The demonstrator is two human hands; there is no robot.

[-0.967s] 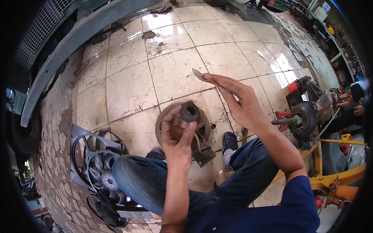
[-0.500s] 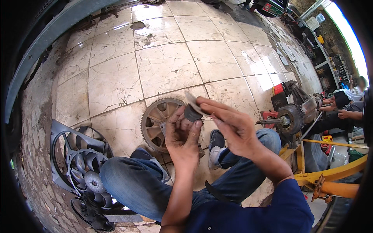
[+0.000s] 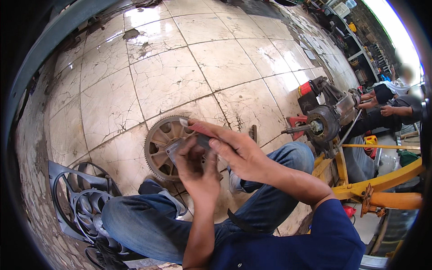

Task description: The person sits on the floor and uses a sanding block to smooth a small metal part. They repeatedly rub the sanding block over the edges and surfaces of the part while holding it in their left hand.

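Observation:
My left hand (image 3: pixel 196 168) is closed around a dark, short cylindrical part (image 3: pixel 204 142) and holds it up between my knees. My right hand (image 3: pixel 240 155) grips a thin reddish sheet (image 3: pixel 203 129) that looks like sandpaper, its pale corner sticking out past the fingertips. The sheet lies over the top of the dark part, with the right thumb close against the part's side. Below my hands, a large toothed flywheel (image 3: pixel 155 155) lies on the tiles, partly hidden by the left hand. A small grey metal plate (image 3: pixel 171 147) shows just beside that hand.
A dark notched strip (image 3: pixel 253 133) is on the floor beyond my right knee. Left of me lies a grey fan shroud (image 3: pixel 63 198) with its fan. At right, a shafted assembly (image 3: pixel 326 126) stands by a yellow frame (image 3: pixel 382 182); a person (image 3: pixel 398 108) sits behind.
Both hands have moved left and slightly down with the dark part and the sheet. The right hand has tilted over, now showing the sheet's reddish side. The view has shifted, uncovering the notched strip.

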